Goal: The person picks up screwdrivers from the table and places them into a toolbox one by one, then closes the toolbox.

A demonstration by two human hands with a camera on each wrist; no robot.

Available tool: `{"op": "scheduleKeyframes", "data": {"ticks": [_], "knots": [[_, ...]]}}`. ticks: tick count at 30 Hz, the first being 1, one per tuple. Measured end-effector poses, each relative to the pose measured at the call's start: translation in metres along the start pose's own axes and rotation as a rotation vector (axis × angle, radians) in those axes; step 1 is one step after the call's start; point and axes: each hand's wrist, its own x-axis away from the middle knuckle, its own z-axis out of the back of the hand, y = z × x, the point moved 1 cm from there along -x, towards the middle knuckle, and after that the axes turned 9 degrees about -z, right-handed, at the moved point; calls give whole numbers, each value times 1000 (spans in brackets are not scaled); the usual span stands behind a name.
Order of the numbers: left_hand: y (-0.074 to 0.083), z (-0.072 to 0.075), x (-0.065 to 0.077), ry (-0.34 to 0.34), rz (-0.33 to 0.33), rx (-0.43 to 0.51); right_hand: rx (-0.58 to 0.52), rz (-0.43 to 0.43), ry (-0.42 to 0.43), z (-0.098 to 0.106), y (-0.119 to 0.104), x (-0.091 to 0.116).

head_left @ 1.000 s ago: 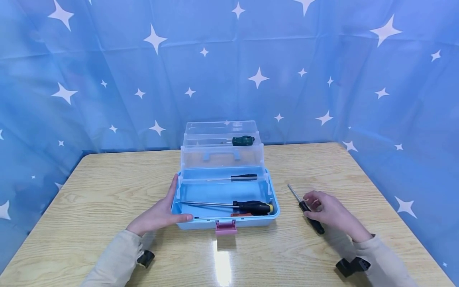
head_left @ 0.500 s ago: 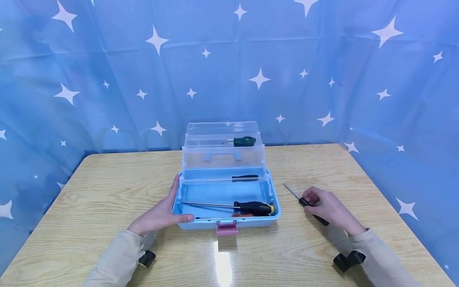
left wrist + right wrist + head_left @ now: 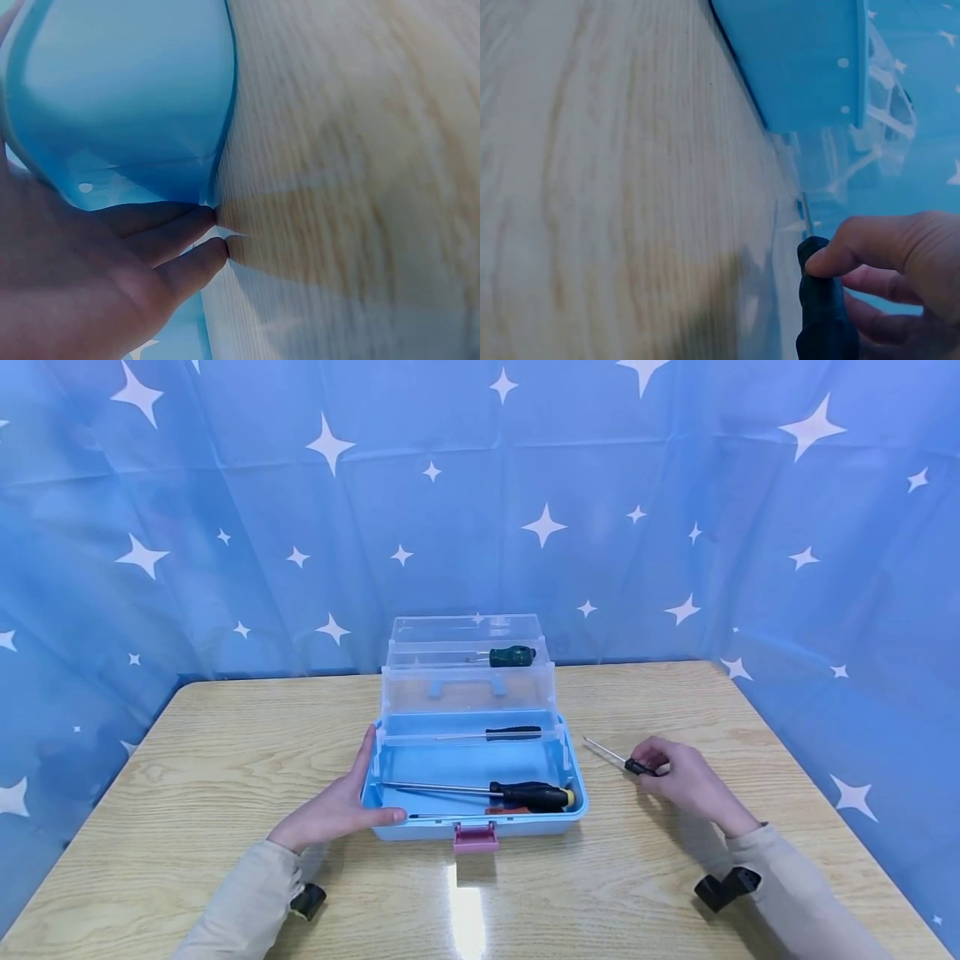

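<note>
My right hand pinches a screwdriver by its black handle, thumb and fingers near the shaft end. Its thin metal shaft points left toward the toolbox. My left hand rests against the left side of a light blue toolbox, thumb along the front rim and fingers stretched along the side wall. The box's clear tiered lid trays stand raised at the back. Inside the base lies a large screwdriver with a black handle and yellow end. A red-handled screwdriver lies partly hidden in front of it.
A green-handled screwdriver lies in the upper clear tray, and a slim black-handled screwdriver in the lower one. A pink latch hangs at the box front. The wooden table ends at a blue star-patterned curtain.
My right hand has taken hold of the screwdriver on the table, moving slightly back, and the screwdriver has turned with its tip farther left. The left hand and toolbox stay in place.
</note>
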Motion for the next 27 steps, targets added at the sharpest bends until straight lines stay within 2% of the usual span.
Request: {"op": "scheduleKeyframes", "data": {"ticks": [15, 27], "knots": [[-4, -1, 0, 3, -21, 9, -5, 29, 75, 10, -9, -5], [-7, -2, -1, 8, 3, 6, -3, 66, 208, 17, -18, -7]]}}
